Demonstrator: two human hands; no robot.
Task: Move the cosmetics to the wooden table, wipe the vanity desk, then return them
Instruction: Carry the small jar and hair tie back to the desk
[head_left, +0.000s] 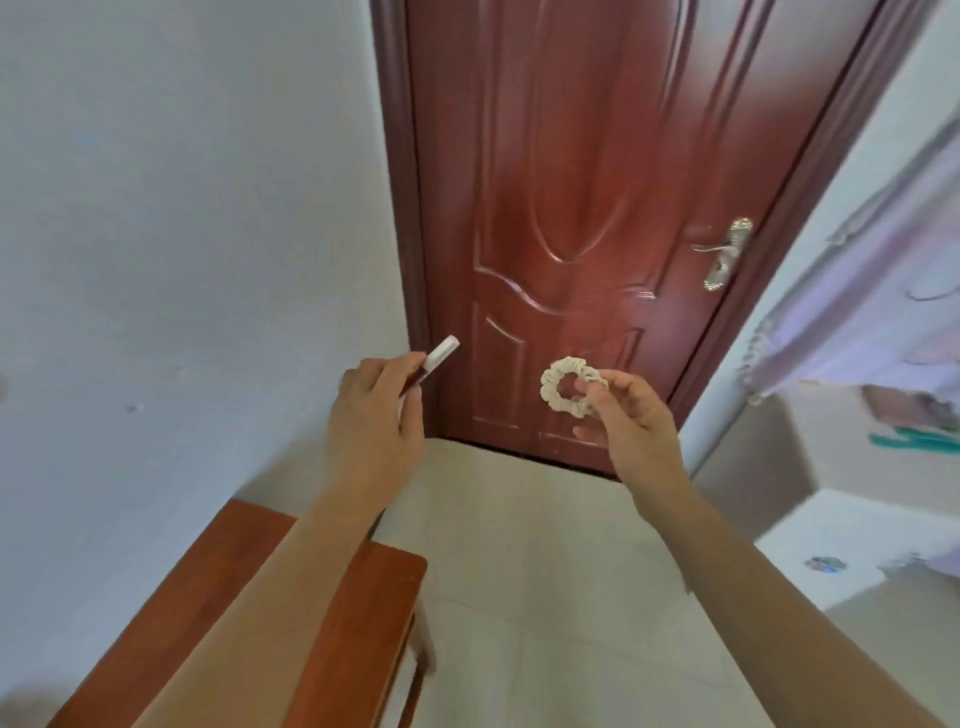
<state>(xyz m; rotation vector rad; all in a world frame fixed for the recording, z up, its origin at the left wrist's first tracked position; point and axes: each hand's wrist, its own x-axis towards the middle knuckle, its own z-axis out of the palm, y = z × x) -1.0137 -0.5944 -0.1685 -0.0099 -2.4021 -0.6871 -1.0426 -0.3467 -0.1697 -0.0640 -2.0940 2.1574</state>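
- Facing us, a pale wall (182, 208) fills the left side, and a shut reddish-brown panelled door (571, 208) stands just beside it.
- We see a light tiled floor (545, 571) running from the door towards us.
- We have the wooden table (374, 597) at lower left against the wall. Our left forearm crosses above its reddish surface, and what shows of the top is bare wood.
- We make out a white piece of furniture (841, 535) at the right edge, too blurred to name, with a lilac cloth (857, 312) hanging above it.
- We hold our left hand (376, 410) in the air in front of the door frame. Its fingers are curled round a slim tube (439, 356) with a dark red body and a white cap, and the cap end points up and to the right.
- We hold our right hand (631, 415) level with the left and well apart from it. Thumb and fingers pinch the right side of a cream scrunchie (569, 387), which stands upright as an open ring before the lower door panel.
- We note a brass lever handle (724, 254) on the door's right side.
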